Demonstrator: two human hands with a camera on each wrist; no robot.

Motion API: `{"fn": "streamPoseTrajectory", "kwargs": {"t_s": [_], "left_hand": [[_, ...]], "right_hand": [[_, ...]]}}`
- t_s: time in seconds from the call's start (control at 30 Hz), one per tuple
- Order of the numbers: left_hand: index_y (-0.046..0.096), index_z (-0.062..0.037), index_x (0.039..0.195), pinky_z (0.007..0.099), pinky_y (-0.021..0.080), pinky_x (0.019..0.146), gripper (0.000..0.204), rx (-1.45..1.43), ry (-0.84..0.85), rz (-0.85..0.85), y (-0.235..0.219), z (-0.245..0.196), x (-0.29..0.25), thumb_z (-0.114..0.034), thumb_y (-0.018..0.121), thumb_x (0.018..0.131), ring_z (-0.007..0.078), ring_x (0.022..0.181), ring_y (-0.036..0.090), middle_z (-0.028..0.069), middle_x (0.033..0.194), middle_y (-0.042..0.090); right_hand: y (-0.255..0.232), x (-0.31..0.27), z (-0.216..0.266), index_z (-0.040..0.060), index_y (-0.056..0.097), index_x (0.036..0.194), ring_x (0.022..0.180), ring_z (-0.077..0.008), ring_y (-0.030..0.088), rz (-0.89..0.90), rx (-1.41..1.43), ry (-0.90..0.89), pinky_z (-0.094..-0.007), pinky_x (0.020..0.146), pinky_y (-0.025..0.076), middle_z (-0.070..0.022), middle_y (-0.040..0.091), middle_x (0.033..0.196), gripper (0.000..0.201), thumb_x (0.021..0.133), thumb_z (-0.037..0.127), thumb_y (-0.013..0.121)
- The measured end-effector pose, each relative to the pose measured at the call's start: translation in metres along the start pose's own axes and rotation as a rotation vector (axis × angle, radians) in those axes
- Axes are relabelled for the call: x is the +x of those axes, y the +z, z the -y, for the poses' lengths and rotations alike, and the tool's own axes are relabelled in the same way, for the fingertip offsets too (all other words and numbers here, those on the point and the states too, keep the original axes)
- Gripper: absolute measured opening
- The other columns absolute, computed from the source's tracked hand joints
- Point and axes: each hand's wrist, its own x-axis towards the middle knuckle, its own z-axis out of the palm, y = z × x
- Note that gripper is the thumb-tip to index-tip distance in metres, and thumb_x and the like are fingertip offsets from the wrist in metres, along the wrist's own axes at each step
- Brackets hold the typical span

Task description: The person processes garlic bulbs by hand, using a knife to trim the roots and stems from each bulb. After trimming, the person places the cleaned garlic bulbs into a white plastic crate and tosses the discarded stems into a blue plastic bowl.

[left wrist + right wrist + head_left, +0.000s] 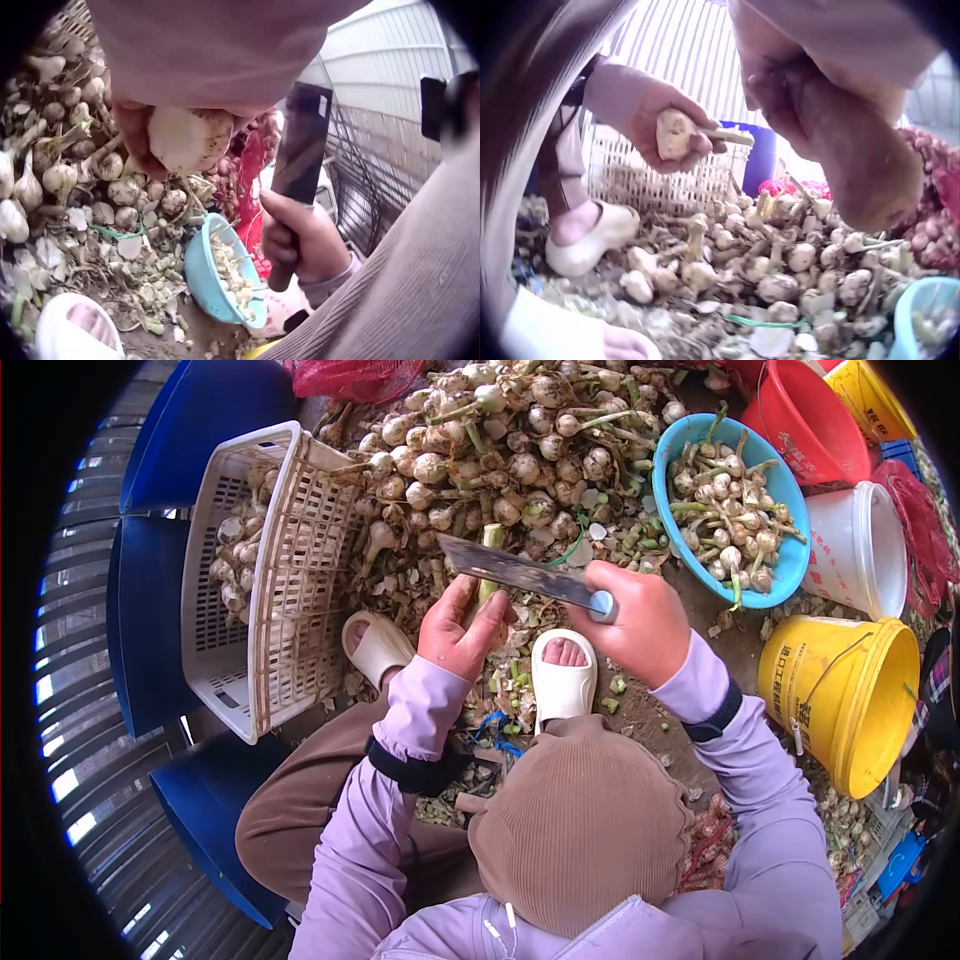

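Observation:
The left hand [455,630] grips a garlic bulb whose green stem [490,560] stands up past the fingers in the head view. In the left wrist view the bulb [187,139] shows a pale, flat underside; in the right wrist view the bulb [674,135] lies in the fingers with its stem pointing right. The right hand [640,622] is curled round the handle of a broad dark knife [520,572], its blade crossing at the stem in the head view. From the left wrist, the knife blade [302,142] stands upright above the right hand [311,244].
A large heap of garlic [520,460] lies ahead, with trimmings on the ground. A white basket [270,590] stands left; a blue basin [665,490] of garlic, a white bucket [850,550] and a yellow bucket [880,710] stand right. Sandalled feet are between the hands and basket.

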Motion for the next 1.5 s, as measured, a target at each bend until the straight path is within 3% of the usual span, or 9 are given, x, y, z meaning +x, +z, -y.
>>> {"fn": "streamPoseTrajectory", "kwargs": {"t_s": [0.4,0.57,0.63,0.77,0.87,0.97,1.07,1.23,1.5], "left_hand": [[0.054,-0.0040,0.125,0.0251,0.052,0.083,0.037,0.552,0.506,-0.133,-0.048,-0.023,0.007,-0.003,0.064,0.089,0.0161,0.095,0.061,0.0095,0.116,0.059],[0.055,0.0018,0.122,0.0249,0.049,0.077,0.036,0.427,0.510,-0.549,-0.166,-0.095,0.020,-0.011,0.066,0.090,0.0136,0.090,0.061,0.0090,0.106,0.063],[0.050,0.0048,0.126,0.0311,0.047,0.087,0.048,1.408,0.721,-0.974,-0.205,-0.107,0.007,-0.015,0.071,0.087,0.0183,0.102,0.058,0.0139,0.117,0.058],[0.050,0.0015,0.130,0.0339,0.042,0.100,0.054,0.861,0.529,-0.732,-0.158,-0.066,-0.004,-0.015,0.072,0.083,0.0255,0.115,0.054,0.0152,0.122,0.056],[0.057,-0.0020,0.124,0.0311,0.048,0.094,0.036,0.289,0.023,-0.107,-0.082,-0.027,0.002,-0.013,0.063,0.091,0.0174,0.110,0.059,0.0094,0.118,0.063],[0.050,0.0045,0.130,0.0330,0.045,0.096,0.047,0.135,-0.241,0.012,-0.035,0.002,0.005,-0.023,0.063,0.094,0.0195,0.109,0.059,0.0146,0.120,0.063],[0.038,0.0051,0.138,0.0348,0.041,0.103,0.079,-0.055,-0.338,0.100,-0.009,0.033,0.011,-0.043,0.071,0.085,0.0258,0.120,0.053,0.0181,0.127,0.057],[0.036,-0.0118,0.136,0.0369,0.047,0.095,0.064,-0.893,-0.202,-0.072,0.031,0.031,0.020,-0.024,0.073,0.085,0.0200,0.115,0.054,0.0100,0.126,0.052],[0.023,-0.0068,0.146,0.0370,0.045,0.100,0.094,-0.286,0.230,-0.022,0.025,-0.011,0.012,-0.009,0.082,0.073,0.0244,0.117,0.053,0.0140,0.129,0.050]], "right_hand": [[0.027,-0.006,-0.065,0.0035,0.056,0.076,0.063,-0.0372,0.059,-0.093,-0.023,0.199,-0.0412,0.056,0.045,-0.0171,0.058,0.068,0.031,0.079,0.030,0.072],[0.083,0.081,-0.093,0.0089,0.061,0.094,0.096,-0.0343,0.057,-0.208,-0.164,-0.053,-0.0428,0.080,0.049,-0.0099,0.059,0.106,0.029,0.074,0.023,0.077],[0.111,0.115,-0.098,0.0109,0.062,0.095,0.105,-0.0332,0.054,-0.195,-0.249,-0.191,-0.0418,0.085,0.048,-0.0075,0.056,0.114,0.031,0.070,0.019,0.078],[0.135,0.145,-0.097,0.0124,0.062,0.097,0.106,-0.0324,0.054,0.068,-0.450,-0.176,-0.0413,0.085,0.050,-0.0067,0.055,0.113,0.028,0.072,0.000,0.065],[0.122,0.142,-0.099,0.0119,0.061,0.095,0.104,-0.0330,0.054,0.018,-0.390,-0.226,-0.0429,0.084,0.050,-0.0084,0.054,0.110,0.030,0.072,-0.006,0.061],[0.084,0.117,-0.095,0.0082,0.060,0.093,0.091,-0.0330,0.059,-0.249,-0.233,-0.101,-0.0402,0.076,0.050,-0.0122,0.057,0.100,0.027,0.069,0.003,0.071],[0.051,0.072,-0.084,0.0044,0.058,0.088,0.074,-0.0226,0.063,-0.307,0.591,0.310,-0.0340,0.068,0.051,-0.0097,0.062,0.089,0.021,0.075,0.009,0.075],[0.031,-0.005,-0.025,0.0031,0.057,0.087,0.069,-0.0154,0.063,-0.042,1.161,0.673,-0.0295,0.064,0.053,-0.0047,0.062,0.078,0.020,0.081,0.011,0.074],[0.015,-0.015,-0.006,-0.0008,0.057,0.109,0.082,-0.0123,0.062,-0.124,0.915,0.441,-0.0268,0.074,0.051,-0.0052,0.062,0.091,0.036,0.083,0.015,0.074]]}}
